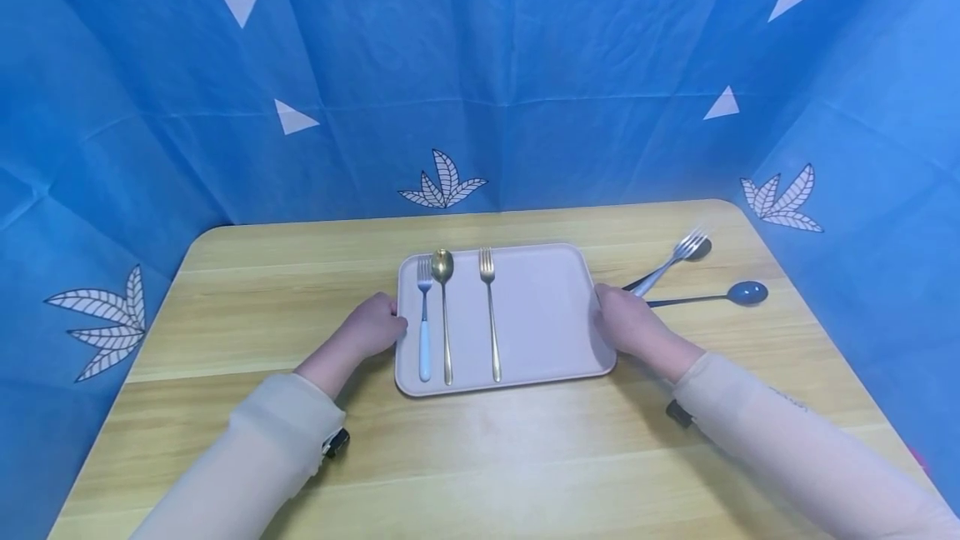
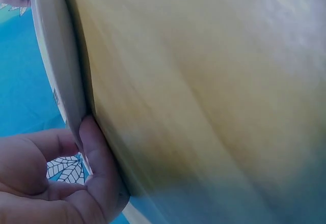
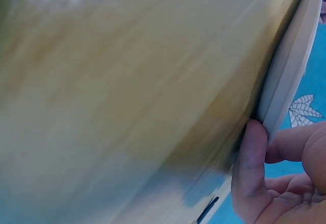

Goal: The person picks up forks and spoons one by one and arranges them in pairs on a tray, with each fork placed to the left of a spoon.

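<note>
A pale pinkish-grey rectangular tray point(image 1: 543, 315) lies mid-table, carrying a fork with a light-blue handle point(image 1: 424, 348), a gold spoon point(image 1: 442, 265) and a gold fork point(image 1: 487, 265) side by side on its left half. My left hand point(image 1: 372, 326) pinches the tray's left edge, the thumb over the rim. On the opposite short side, my right hand point(image 1: 628, 322) grips the right edge. Both wrist views show curled fingers at the tray's side wall, close over the wooden surface: the left hand point(image 2: 76, 178) in one, the right hand point(image 3: 275, 173) in the other.
Right of the tray, a fork with a pale-blue handle point(image 1: 686, 247) crosses a dark spoon point(image 1: 701, 250). Another dark spoon point(image 1: 747, 292) lies nearer, its handle end behind my right hand. Blue patterned cloth point(image 1: 480, 65) surrounds the back and sides of the wooden table point(image 1: 487, 473).
</note>
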`<state>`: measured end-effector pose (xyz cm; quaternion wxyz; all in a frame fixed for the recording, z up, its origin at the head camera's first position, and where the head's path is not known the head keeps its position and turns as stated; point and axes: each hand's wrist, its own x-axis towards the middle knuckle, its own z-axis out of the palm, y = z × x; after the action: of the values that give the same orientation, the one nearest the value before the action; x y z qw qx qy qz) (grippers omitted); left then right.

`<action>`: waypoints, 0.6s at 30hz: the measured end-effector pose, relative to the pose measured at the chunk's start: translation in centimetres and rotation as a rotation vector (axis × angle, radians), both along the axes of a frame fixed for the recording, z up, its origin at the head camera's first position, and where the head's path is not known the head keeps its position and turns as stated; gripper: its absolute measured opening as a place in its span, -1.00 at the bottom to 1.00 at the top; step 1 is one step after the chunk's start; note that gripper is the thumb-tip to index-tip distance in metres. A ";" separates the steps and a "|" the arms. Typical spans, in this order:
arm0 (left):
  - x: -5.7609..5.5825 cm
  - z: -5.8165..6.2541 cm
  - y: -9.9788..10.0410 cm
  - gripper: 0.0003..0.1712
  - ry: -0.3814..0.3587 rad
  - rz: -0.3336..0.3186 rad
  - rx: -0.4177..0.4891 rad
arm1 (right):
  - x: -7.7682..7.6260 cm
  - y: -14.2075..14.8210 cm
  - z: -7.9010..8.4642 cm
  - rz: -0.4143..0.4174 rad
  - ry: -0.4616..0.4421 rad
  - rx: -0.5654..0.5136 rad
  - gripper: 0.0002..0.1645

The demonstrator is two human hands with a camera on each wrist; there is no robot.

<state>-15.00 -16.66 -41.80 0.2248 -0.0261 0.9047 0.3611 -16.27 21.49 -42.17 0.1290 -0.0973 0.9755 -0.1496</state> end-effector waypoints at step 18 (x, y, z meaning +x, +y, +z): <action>-0.2 0.0 0.3 -0.71 -0.028 0.027 -0.037 | -0.3 1.4 1.2 0.029 -0.027 -0.021 -0.65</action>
<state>-15.23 -16.38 -41.77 0.2319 -0.0474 0.9076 0.3468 -16.52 22.86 -40.96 0.1431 -0.1108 0.9705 -0.1594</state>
